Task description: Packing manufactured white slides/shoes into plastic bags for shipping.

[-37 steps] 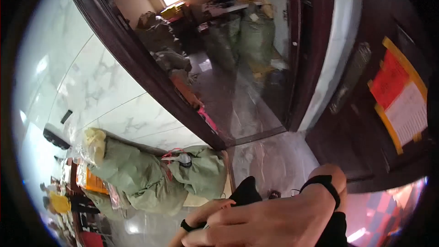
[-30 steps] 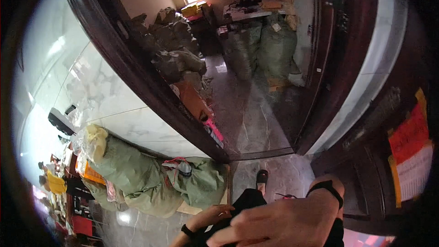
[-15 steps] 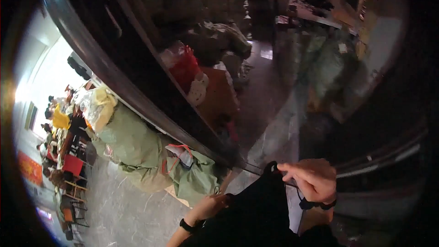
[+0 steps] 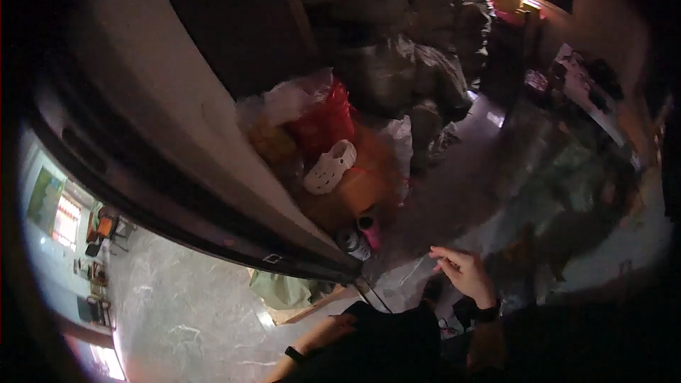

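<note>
My left hand point(image 4: 330, 333) is at the lower middle, its fingers bent over the upper left edge of a black cloth item point(image 4: 397, 340). That item is so dark that its exact kind cannot be made out, and the fingertips are lost against it. To its upper right, my right hand point(image 4: 461, 273) is raised with fingers stretched out and nothing visible in it. A dark band sits on each wrist. Beyond my hands, by the door frame, stand a pink container point(image 4: 369, 230) and a grey can-like container point(image 4: 352, 243).
A dark door frame point(image 4: 213, 241) divides a lit room from this dim one. Ahead lie a white clog point(image 4: 330, 167), a red bag point(image 4: 323, 124) and an orange-brown box point(image 4: 362, 188). Large sacks point(image 4: 397, 71) pile up behind; more sacks point(image 4: 567, 170) stand right. A green sack point(image 4: 284, 289) lies left.
My view has swung left and further into the dim room. My right hand has let go of the black item's loop and is now apart from it. The left hand stays at its edge.
</note>
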A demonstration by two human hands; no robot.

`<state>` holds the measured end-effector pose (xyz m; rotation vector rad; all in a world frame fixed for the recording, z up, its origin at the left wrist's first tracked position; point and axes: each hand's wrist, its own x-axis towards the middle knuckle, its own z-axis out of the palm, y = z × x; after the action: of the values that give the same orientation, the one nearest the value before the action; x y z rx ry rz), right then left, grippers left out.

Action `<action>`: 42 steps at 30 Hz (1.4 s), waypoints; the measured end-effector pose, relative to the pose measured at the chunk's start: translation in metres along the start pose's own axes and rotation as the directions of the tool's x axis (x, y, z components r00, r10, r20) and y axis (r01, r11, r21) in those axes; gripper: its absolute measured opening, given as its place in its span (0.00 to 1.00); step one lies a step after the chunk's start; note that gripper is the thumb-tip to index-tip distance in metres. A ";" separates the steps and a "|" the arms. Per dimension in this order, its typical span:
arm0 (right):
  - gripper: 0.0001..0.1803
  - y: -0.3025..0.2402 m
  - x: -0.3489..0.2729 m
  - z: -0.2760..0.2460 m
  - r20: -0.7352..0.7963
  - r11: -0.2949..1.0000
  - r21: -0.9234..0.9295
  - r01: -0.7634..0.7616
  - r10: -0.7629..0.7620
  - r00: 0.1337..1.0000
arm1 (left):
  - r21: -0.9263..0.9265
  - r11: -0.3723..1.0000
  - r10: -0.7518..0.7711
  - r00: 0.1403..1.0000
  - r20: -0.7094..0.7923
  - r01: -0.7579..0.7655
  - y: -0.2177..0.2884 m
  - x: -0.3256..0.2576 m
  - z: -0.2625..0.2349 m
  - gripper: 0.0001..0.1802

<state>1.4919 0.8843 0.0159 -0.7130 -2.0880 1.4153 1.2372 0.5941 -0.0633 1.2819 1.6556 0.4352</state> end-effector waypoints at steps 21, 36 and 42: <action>0.35 0.120 0.280 -0.057 0.518 0.841 -0.090 0.533 -0.418 0.746 | -0.300 0.939 -0.263 0.910 -0.320 0.166 0.108 0.196 -0.017 0.16; 0.39 0.065 0.635 0.184 0.545 0.255 -0.352 0.901 -0.726 0.419 | -0.499 0.833 -0.542 0.524 -0.656 0.238 0.157 0.266 -0.068 0.15; 0.14 -0.029 0.743 0.093 0.339 0.543 -0.184 0.820 -0.748 0.571 | -0.591 0.767 -0.636 0.171 -0.753 0.250 0.179 0.281 -0.026 0.14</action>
<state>0.8834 1.3131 0.1034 0.3477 -2.3581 0.6350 1.3160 0.9185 -0.0480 0.0229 2.6623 1.1901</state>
